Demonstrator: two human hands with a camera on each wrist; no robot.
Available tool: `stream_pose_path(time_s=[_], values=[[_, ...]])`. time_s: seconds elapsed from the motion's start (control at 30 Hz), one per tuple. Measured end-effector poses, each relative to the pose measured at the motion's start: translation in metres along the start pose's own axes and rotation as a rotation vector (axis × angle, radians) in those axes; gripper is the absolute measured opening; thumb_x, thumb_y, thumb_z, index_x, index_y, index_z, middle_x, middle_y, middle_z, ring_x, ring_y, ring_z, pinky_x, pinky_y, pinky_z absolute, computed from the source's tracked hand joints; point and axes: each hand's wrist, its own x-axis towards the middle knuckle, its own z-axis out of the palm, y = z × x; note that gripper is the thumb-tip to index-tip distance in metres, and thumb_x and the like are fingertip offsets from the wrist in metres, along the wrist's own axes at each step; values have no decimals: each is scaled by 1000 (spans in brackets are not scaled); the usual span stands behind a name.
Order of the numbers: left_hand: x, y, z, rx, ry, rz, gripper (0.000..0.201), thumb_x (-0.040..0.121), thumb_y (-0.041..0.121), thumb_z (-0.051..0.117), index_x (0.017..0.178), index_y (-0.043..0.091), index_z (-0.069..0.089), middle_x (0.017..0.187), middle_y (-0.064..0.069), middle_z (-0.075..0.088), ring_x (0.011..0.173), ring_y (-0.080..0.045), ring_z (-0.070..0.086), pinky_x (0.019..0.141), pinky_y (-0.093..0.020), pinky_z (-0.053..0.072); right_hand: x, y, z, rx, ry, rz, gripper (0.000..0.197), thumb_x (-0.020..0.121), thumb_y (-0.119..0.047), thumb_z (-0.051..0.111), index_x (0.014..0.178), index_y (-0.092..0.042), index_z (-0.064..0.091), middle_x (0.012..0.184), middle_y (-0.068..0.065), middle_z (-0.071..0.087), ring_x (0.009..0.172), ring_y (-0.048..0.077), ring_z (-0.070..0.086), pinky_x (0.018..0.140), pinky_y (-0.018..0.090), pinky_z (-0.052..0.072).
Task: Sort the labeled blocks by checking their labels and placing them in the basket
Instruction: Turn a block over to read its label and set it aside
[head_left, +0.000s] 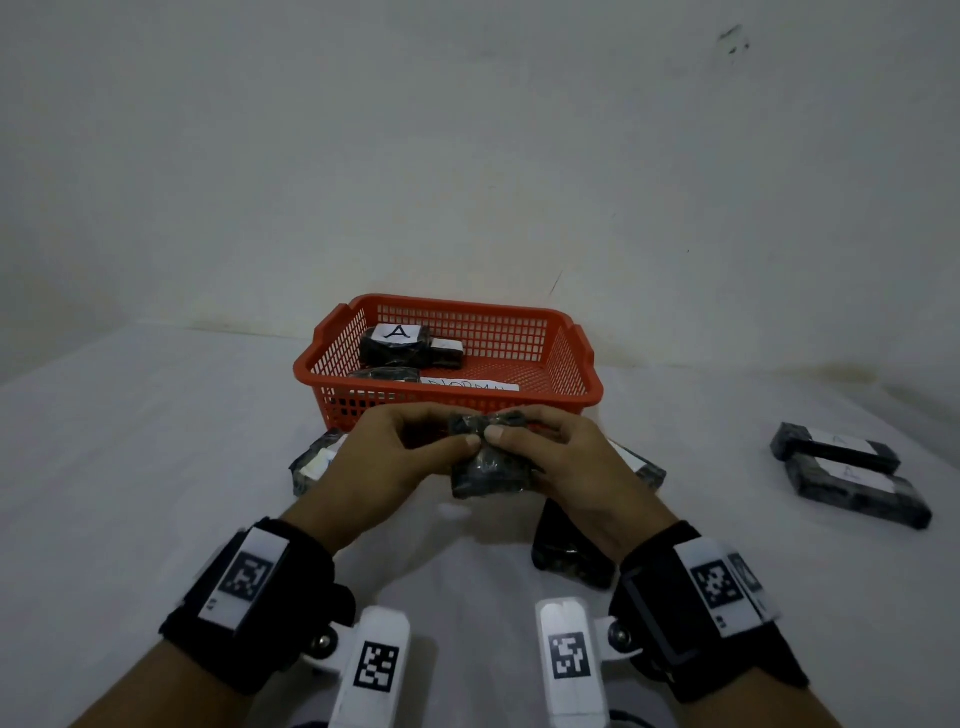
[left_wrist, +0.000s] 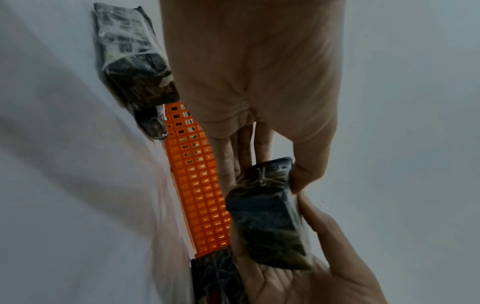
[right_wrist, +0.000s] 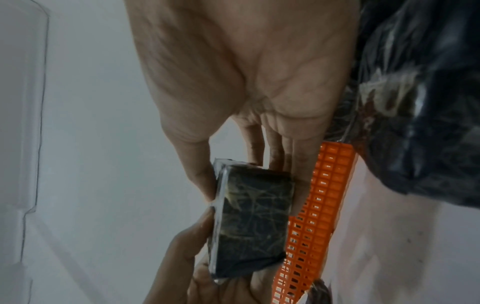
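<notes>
Both hands hold one dark wrapped block (head_left: 488, 462) just in front of the red basket (head_left: 571, 358). My left hand (head_left: 410, 447) pinches its left side and my right hand (head_left: 545, 447) pinches its right side, thumbs meeting on top. No label shows on this block in the head view. The same block (left_wrist: 267, 218) appears between thumb and fingers in the left wrist view, and the block (right_wrist: 252, 222) likewise in the right wrist view. Inside the basket lie several wrapped blocks, one labelled "A" (head_left: 397, 338), and a paper strip (head_left: 470, 385) with writing.
More dark blocks lie on the white surface: one left of my hands (head_left: 314, 462), one behind my right hand (head_left: 641, 465), one under my right wrist (head_left: 569, 551), and two labelled blocks (head_left: 852, 475) stacked far right. A white wall stands behind the basket.
</notes>
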Motion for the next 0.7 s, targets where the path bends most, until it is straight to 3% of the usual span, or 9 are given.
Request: stream_pose_path(time_s=[0.13,0.27,0.37,0.5,0.57,0.7], values=[[-1,2,3,-75,-57,-23,23,98,13,61,118,13,72,111,-1,78,101,-15,76,83,-26,62,-2,-4,-3,-11,9,-31,26,89,-21,78,114,-10,77,106,5,82,99,21,79,89,37,64],[0,4,2,-62,12,-4,22,97,9,62,113,18,73,105,8,79,99,-9,76,76,-18,60,0,-2,-3,-21,-51,33,29,90,-21,77,117,-11,75,109,6,81,102,22,78,89,34,63],[2,3,1,-162,8,-40,26,92,14,66,117,16,71,110,3,79,102,-13,76,81,-24,62,0,-1,-3,-1,-25,20,27,89,-16,79,114,-7,76,104,7,82,99,22,79,83,29,63],[1,2,-2,-106,-19,-11,35,90,8,69,123,18,69,112,7,78,105,-8,73,79,-17,59,-2,-2,-7,-88,-9,-43,30,85,-17,83,114,-15,76,107,3,82,103,18,78,95,37,61],[0,2,-2,-91,3,16,39,89,3,70,124,20,68,112,11,77,108,-5,72,77,-15,58,-2,-2,-8,-60,-35,-52,35,84,-16,83,118,-15,75,113,5,80,109,22,76,99,44,60],[-1,0,-2,-233,-8,61,55,81,2,72,133,14,61,129,3,71,121,-13,67,90,-28,60,-5,-9,-7,175,-106,46,49,84,-39,70,125,-12,72,121,15,76,113,31,73,100,47,59]])
